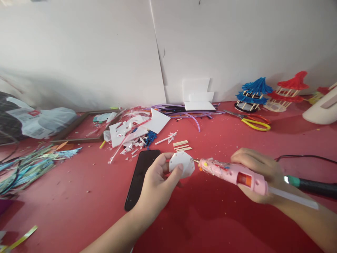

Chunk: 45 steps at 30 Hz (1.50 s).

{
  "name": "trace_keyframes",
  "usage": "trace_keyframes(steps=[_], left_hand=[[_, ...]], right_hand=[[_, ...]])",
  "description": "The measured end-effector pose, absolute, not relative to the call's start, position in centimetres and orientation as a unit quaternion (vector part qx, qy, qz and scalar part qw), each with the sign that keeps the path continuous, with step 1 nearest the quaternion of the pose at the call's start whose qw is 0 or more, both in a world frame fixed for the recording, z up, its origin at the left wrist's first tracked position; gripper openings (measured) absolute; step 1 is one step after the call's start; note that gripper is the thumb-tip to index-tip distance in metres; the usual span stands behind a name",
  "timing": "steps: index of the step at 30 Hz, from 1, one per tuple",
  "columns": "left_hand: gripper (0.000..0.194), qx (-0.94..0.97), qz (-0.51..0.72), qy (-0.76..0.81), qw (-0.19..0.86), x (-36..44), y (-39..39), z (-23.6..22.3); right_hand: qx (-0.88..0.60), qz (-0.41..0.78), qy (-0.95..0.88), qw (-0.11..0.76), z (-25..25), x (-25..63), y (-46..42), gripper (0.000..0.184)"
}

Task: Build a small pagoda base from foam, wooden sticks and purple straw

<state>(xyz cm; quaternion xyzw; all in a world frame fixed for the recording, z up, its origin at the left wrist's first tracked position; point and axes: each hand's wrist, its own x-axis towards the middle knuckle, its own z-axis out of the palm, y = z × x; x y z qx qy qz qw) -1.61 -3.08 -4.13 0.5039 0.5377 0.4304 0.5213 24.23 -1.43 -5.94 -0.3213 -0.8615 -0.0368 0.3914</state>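
Between the thumb and fingers of my left hand [160, 179] is a small white octagonal plate [185, 162] with holes near its edge. My right hand [259, 165] is wrapped round a pink hot glue gun [223, 170], a clear glue stick [292, 197] jutting from its back end. The gun's metal nozzle points left and meets, or nearly meets, the plate's right edge. Several short wooden sticks [182, 144] lie just beyond the plate. A black phone [139, 179] rests on the table, partly covered by my left hand.
Yellow-and-red-handled scissors [255, 123] lie at the back right, before blue [254, 95] and red [286, 91] pavilion models. White scraps [131, 130] and purple fuzzy stems [179, 111] are heaped at the back. A black-and-green tool [305, 184] lies right; a brown frame [79, 140] stands left.
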Motion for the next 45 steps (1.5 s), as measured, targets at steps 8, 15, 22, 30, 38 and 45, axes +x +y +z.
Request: trace_keyframes(steps=[8,15,22,30,38,45], left_hand=[[0.02,0.504,0.431,0.534,0.524,-1.51,-3.1,-4.11],[0.022,0.51,0.427,0.543,0.512,-1.53,-3.11,-4.05],[0.023,0.523,0.411,0.571,0.481,-1.48,-3.28,-3.97],[0.019,0.508,0.435,0.556,0.494,-1.5,-3.07,-4.13],[0.023,0.441,0.486,0.528,0.54,-1.45,-2.91,-3.92],[0.024,0.445,0.478,0.525,0.546,-1.54,-2.99,-4.03]], right_hand=[[-0.337,-0.043,-0.861,0.379,-5.84,24.26,-1.51,0.014],[-0.331,-0.041,-0.862,0.382,-5.87,24.2,-1.45,0.016],[-0.332,-0.058,-0.864,0.373,-6.13,24.53,-1.53,0.013],[-0.342,-0.093,-0.848,0.394,-5.93,24.5,-1.25,0.024],[-0.3,-0.046,-0.867,0.396,-6.02,24.59,-1.35,0.027],[-0.307,-0.041,-0.869,0.386,-5.84,24.39,-1.32,0.02]])
